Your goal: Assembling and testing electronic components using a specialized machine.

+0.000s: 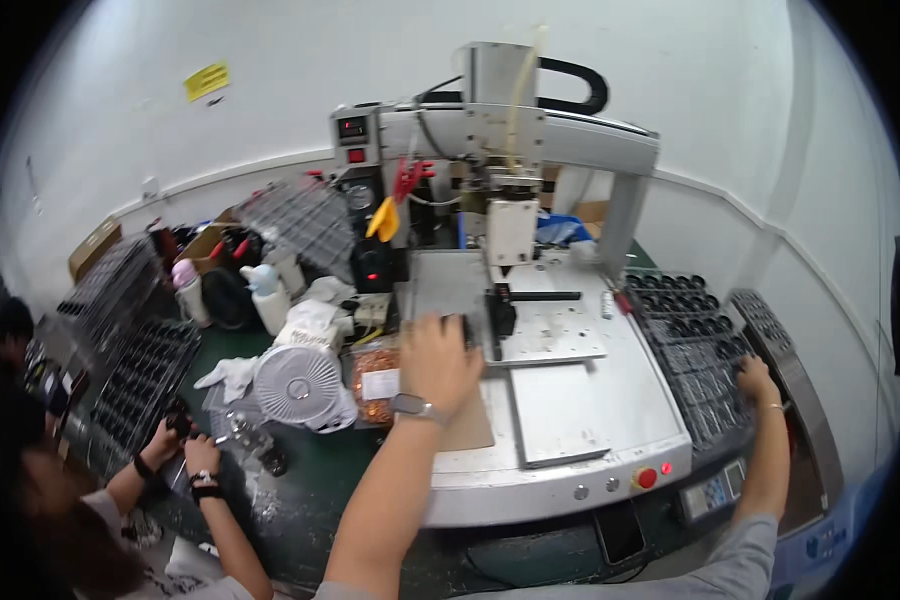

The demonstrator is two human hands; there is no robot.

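Note:
My left hand (438, 362), with a watch on its wrist, reaches over the grey work plate (560, 345) of a benchtop gantry machine (510, 140). Its fingers curl down beside a black fixture (500, 312) on the plate; whether they grip anything is hidden by the back of the hand. My right hand (757, 381) rests at the near right edge of a black tray (695, 340) filled with several small dark round parts. Its fingertips point down into the tray, and what they hold is too small to tell.
A small white fan (297, 384), a bag of copper-coloured parts (375, 385), white rags and bottles (268, 297) crowd the green bench on the left. Stacked black trays (140, 375) stand further left. Another person's hands (188, 447) work at the lower left. A red button (647, 478) is on the machine's front.

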